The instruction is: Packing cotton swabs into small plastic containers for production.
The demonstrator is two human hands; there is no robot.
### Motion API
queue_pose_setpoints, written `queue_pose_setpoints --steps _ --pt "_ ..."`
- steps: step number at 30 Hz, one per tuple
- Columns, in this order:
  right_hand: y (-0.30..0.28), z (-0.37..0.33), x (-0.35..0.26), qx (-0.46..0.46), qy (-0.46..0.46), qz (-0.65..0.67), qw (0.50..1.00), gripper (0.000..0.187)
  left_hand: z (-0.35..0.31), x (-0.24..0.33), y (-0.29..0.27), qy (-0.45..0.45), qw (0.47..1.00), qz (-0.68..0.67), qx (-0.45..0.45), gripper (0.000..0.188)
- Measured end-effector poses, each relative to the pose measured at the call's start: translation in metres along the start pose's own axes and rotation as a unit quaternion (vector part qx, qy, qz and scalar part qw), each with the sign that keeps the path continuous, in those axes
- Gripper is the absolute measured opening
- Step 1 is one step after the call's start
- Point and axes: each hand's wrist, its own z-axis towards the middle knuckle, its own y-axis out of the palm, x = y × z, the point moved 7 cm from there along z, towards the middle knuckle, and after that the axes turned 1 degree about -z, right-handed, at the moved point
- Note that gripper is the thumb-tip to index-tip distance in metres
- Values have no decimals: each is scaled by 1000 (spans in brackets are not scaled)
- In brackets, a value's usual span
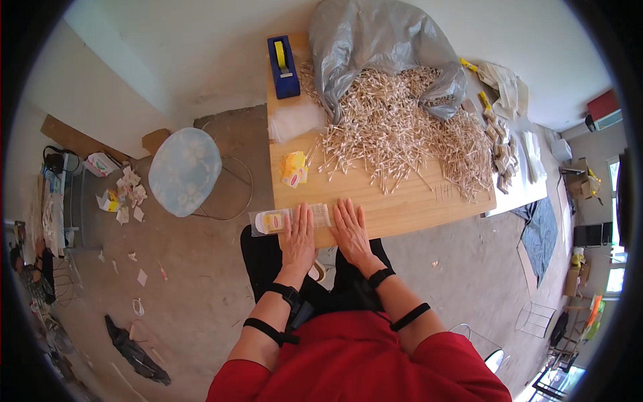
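At the table's near edge lies a clear plastic packet (pixel 273 222) with a white and yellow label card in its left end. A flat row of cotton swabs (pixel 321 215) shows at its right end. My left hand (pixel 299 236) rests across the middle of the packet, fingers stretched out. My right hand (pixel 351 232) lies flat against the right end of the swab row, fingers extended on the wood. Beyond my hands spreads a large heap of loose cotton swabs (pixel 382 127), partly under a grey plastic bag (pixel 375 33).
The wooden table (pixel 395 214) also bears a blue tape dispenser (pixel 284 67), clear plastic sleeves (pixel 295 122) and small yellow cards (pixel 293 169). At right, bundled packets (pixel 502 144) lie on a white surface. A stool (pixel 185 172) stands left, near paper scraps (pixel 130 187) on the floor.
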Motion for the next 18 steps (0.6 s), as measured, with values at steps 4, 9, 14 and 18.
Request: queue_pose_setpoints --steps 4,9,14,18 --pt "3 1 -3 -10 15 -5 1000 59 1 -2 3 -7 1000 0 12 76" --pt "8 2 -9 10 44 -29 999 57 -1 -3 7 -8 999 14 30 66" --pt "13 1 -8 19 61 -16 998 57 -1 -1 9 3 999 31 23 64" --pt "14 3 -9 18 58 -4 998 59 -1 -4 10 4 999 29 23 65"
